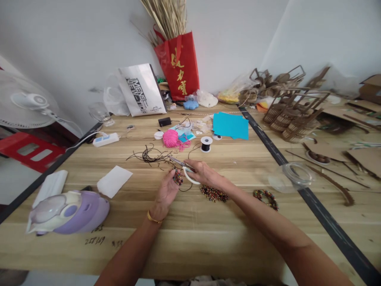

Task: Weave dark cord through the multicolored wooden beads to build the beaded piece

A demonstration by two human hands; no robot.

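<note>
Fingers of my left hand (167, 190) are closed round a small beaded bracelet (177, 177) of mixed dark, red and green beads. My right hand (200, 173) grips white-handled scissors (190, 177); their blades point left, just above the bracelet. A thin black cord trails below the scissors. Right of my hands lies a heap of loose beads (214, 194), partly behind my right forearm. Finished-looking beaded strands (266, 199) rest further right. Beyond the hands sit a spool of black cord (206, 144) and a tangle of cut black cords (150, 154).
A pink yarn ball (170, 138) and blue sheets (230, 125) lie toward the back. At left are a purple-and-white appliance (71, 212), white paper (114, 181) and a power strip (106, 139). Clear plastic containers (297, 174) and woven baskets (293, 115) occupy the right side.
</note>
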